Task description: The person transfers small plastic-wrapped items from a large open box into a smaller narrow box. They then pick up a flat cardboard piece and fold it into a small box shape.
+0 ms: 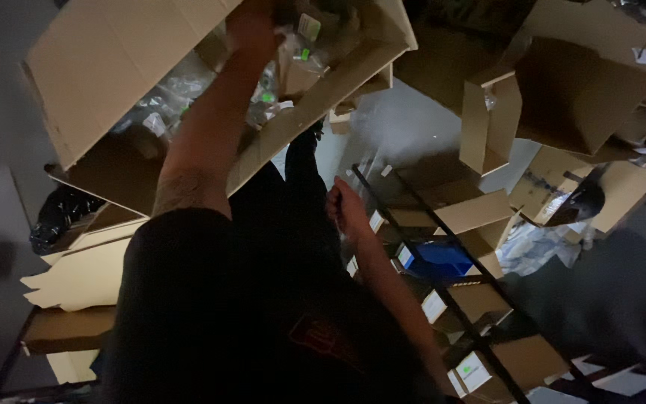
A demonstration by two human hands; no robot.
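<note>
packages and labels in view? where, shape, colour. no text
Large cardboard box: upper left, tilted, open, brown; the left hand reaches inside.
Clear plastic bags: inside that box, small white and green tags.
Open cardboard box: upper right, brown, flaps up.
Blue bin: on the shelf rack, centre right.
White labels: rectangular, on the fronts of the shelf boxes.
Right hand: closed, beside the rack's dark rail; grip unclear.
</note>
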